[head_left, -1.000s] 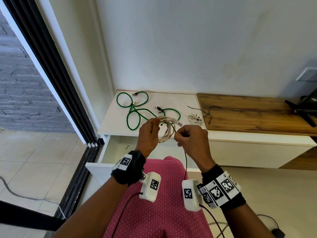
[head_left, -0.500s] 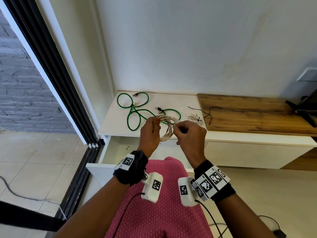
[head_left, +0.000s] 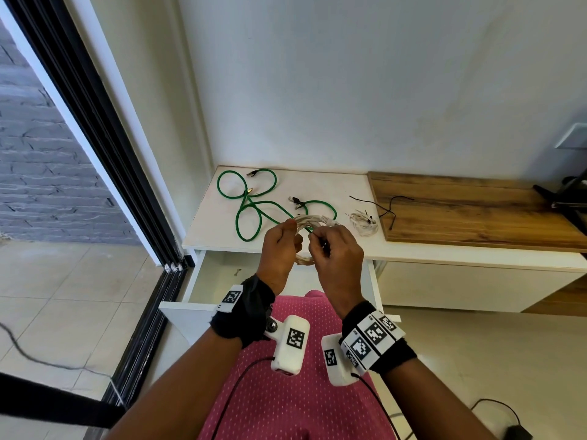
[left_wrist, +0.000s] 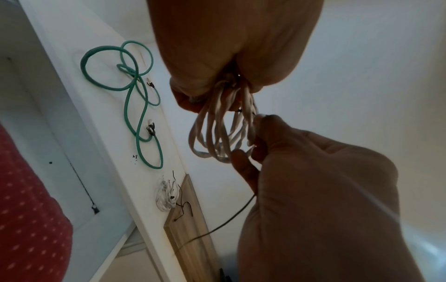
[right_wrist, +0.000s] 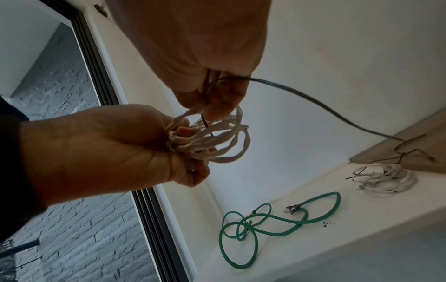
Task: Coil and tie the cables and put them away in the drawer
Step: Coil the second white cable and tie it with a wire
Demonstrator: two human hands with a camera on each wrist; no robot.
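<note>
My left hand [head_left: 282, 241] grips a coiled white cable [head_left: 313, 219] in front of the cabinet; its loops [left_wrist: 217, 137] hang from the fingers. My right hand [head_left: 328, 247] is close beside it and pinches a thin black wire tie [right_wrist: 313, 106] against the white coil [right_wrist: 217, 139]. The tie's long free end [left_wrist: 217, 227] trails away from the hand. A loose green cable [head_left: 251, 208] sprawls in loops on the white cabinet top [head_left: 209, 230]. Below it the drawer [head_left: 219, 274] stands open.
A small tied bundle of white cable [head_left: 363, 222] lies at the right of the white top, beside black wire ties [head_left: 390, 208] on the wooden board [head_left: 476, 211]. A sliding glass door frame [head_left: 127, 185] runs along the left. My pink-clad lap [head_left: 295, 392] is below the hands.
My right hand has moved left with the black tie and closed in on the coil, now almost touching my left hand. The left hand keeps its grip on the white coil.
</note>
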